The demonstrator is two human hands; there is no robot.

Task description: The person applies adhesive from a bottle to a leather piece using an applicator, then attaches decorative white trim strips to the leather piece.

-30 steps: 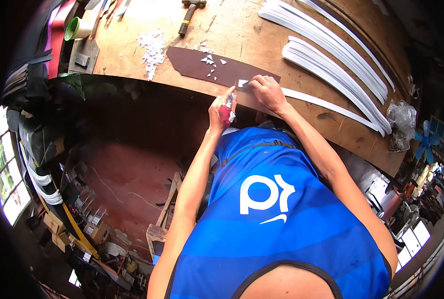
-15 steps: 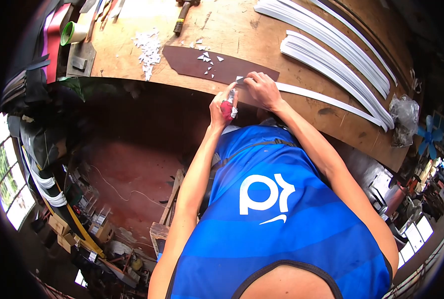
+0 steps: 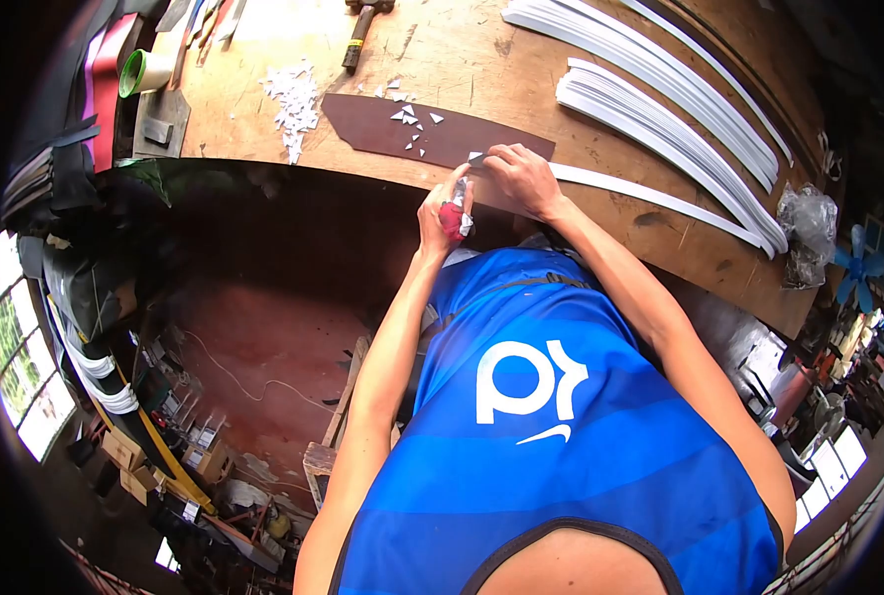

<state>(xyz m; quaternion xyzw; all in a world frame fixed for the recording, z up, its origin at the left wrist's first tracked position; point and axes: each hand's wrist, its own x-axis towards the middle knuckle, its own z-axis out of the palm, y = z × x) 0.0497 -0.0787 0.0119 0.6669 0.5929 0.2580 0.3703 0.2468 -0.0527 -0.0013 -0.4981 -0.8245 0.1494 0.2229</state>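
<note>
At the table's front edge, my left hand [image 3: 444, 216] is closed, with a small red and silvery wrapped thing [image 3: 453, 218] at its thumb side. I cannot make out whether that is a tool or a wrapping on the thumb. My right hand [image 3: 524, 180] is bent over the end of a long white strip [image 3: 650, 196], fingers pinched on it. Both hands meet at the strip's tip, which lies over a dark brown board [image 3: 377, 129]. Several small white offcuts [image 3: 409, 116] are scattered on the board.
A heap of white offcuts [image 3: 296, 107] lies left of the board. A hammer [image 3: 358, 42] rests at the back. Bundles of white strips [image 3: 650, 124] fan out on the right, by a clear plastic bag [image 3: 807, 230]. A green-rimmed cup [image 3: 144, 74] stands at the left.
The view has shifted very slightly. Both hands stay at the strip's end in nearly the same pose.
</note>
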